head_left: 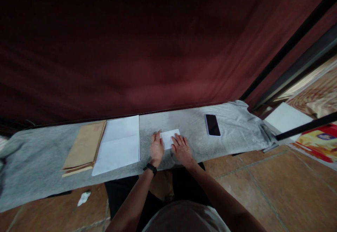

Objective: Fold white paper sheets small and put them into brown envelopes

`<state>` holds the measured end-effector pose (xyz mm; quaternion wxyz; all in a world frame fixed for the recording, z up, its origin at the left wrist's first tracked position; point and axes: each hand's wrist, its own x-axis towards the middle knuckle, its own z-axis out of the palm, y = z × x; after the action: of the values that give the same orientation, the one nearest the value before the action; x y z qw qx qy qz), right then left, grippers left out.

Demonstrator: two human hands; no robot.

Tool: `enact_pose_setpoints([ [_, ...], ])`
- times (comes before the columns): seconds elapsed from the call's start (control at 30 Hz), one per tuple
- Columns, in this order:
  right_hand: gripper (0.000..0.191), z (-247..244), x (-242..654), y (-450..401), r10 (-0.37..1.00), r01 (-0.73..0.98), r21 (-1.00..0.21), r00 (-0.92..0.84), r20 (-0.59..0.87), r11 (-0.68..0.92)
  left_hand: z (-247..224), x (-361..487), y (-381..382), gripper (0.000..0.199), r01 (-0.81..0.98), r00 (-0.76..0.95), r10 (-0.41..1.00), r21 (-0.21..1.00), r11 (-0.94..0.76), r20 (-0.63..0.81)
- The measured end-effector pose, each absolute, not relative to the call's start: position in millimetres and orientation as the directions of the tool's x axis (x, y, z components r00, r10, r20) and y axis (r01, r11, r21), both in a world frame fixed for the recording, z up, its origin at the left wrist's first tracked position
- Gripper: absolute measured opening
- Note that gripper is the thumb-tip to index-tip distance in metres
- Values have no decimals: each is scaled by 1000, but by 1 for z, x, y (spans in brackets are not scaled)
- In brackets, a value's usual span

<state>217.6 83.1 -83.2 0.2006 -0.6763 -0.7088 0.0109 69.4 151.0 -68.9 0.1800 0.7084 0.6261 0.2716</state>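
Observation:
A small white piece of paper (168, 138), seemingly folded, lies on the grey cloth cover (173, 119) between my hands. My left hand (157, 147) rests along the paper's left edge, fingers stretched forward. On its right part lies my right hand (182, 149), flat with the fingers spread and pressing down on it. Further left is a stack of large white sheets (119, 144) with a crease across the top one. Beside those sheets sits a pile of brown envelopes (84, 146).
A smartphone (212, 125) with a dark screen lies to the right of my hands. Behind the narrow covered surface stands a dark red panel (158, 67). Black metal bars (289, 47) and a red and yellow printed package (319, 139) are at the right. A crumpled white scrap (84, 198) lies on the tiled floor.

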Motion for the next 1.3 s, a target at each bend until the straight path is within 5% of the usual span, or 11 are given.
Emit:
enact_pose_setpoints([
  [0.2,45,-87,217,83,969,957,-278,-8,248,79,-72,68,130,47,876,272,917,319,-362,293],
  [0.3,46,-87,219,83,971,960,-264,-24,236,88,-81,67,115,52,830,460,860,237,-505,222],
  [0.47,48,-86,220,94,967,961,-230,-94,238,151,-87,64,108,54,839,513,847,128,-529,136],
  [1.0,52,-98,253,102,960,977,-162,-94,264,141,-91,46,106,59,922,322,908,127,-365,268],
  [1.3,46,-90,252,112,968,964,-232,-71,241,128,-92,61,99,55,895,406,888,100,-434,218],
])
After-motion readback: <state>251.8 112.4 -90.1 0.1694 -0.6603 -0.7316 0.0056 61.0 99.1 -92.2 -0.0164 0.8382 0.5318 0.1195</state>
